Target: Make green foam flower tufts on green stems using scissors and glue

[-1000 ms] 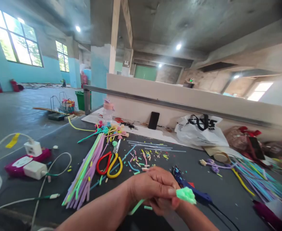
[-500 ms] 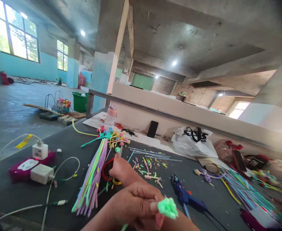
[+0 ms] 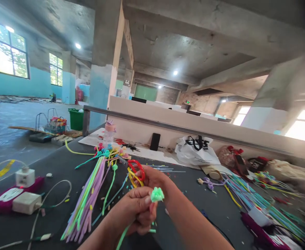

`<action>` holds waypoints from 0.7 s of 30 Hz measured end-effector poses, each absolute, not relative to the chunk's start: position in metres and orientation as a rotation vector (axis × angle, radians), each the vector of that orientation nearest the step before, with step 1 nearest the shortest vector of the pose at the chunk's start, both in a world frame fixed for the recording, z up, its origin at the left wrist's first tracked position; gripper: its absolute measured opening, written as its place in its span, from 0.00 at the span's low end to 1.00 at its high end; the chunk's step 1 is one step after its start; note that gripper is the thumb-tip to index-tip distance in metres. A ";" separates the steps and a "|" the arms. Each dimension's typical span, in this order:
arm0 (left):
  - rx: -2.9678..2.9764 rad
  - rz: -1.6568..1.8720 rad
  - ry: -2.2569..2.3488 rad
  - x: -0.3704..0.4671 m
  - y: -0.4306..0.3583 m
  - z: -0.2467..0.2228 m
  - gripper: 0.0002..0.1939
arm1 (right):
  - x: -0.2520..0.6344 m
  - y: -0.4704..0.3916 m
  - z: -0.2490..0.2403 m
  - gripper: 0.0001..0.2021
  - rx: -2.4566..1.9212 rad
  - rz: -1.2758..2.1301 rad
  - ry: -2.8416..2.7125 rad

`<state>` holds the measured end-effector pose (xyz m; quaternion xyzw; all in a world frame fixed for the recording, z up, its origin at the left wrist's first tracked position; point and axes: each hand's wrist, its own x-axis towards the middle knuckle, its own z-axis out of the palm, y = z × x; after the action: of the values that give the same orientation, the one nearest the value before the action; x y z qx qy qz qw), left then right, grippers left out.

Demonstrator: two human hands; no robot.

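My left hand (image 3: 139,206) is pinched around a light-green fuzzy pipe-cleaner flower (image 3: 157,194), its head above the fingertips and a green stem (image 3: 123,236) trailing below the hand. Just behind it, my right hand (image 3: 153,177) grips scissors with red and yellow handles (image 3: 136,170). The blades (image 3: 122,159) point away to the upper left, toward a pile of pipe-cleaner flowers (image 3: 110,151). Left of the hands lies a bundle of lilac and green pipe cleaners (image 3: 90,198). A single green stem with a small knotted head (image 3: 114,167) lies beside it.
A purple power strip (image 3: 1,201) with white chargers and cables sits at the left. Behind stand a pink-capped bottle (image 3: 109,133), a phone (image 3: 155,141) and a white bag (image 3: 197,151). More pipe cleaners (image 3: 253,198) and another purple strip (image 3: 256,229) lie at the right.
My right hand has picked up the scissors from the table and drawn them back toward my left hand. The view has turned right; the flower stays in my left hand.
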<state>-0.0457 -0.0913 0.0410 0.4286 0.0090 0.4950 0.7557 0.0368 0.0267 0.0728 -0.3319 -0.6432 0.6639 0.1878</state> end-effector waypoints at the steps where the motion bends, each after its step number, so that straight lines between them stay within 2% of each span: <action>1: 0.940 1.088 0.034 -0.044 -0.086 0.043 0.10 | 0.055 0.023 0.076 0.09 -0.875 1.874 -1.779; 6: 0.943 1.089 0.192 -0.033 -0.053 0.046 0.11 | 0.145 -0.002 0.072 0.21 -0.640 1.825 -1.636; 9: 0.957 1.091 0.272 -0.022 -0.033 0.041 0.11 | 0.181 -0.010 0.061 0.24 -0.480 1.845 -1.497; 11: 0.957 1.121 0.338 -0.013 -0.020 0.036 0.11 | 0.195 -0.013 0.053 0.23 -0.533 1.747 -1.511; 16: 0.940 1.239 0.599 -0.001 -0.001 0.016 0.16 | 0.208 -0.012 0.025 0.17 -1.010 1.069 -1.660; 21: 0.901 1.367 0.836 0.003 -0.007 -0.001 0.19 | 0.214 -0.017 0.009 0.17 -0.966 0.458 -1.898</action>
<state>0.0030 -0.0073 -0.0009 0.3899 0.3616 0.5912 0.6064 0.2136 -0.0165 0.0087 -0.3928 -0.7723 0.1864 0.4632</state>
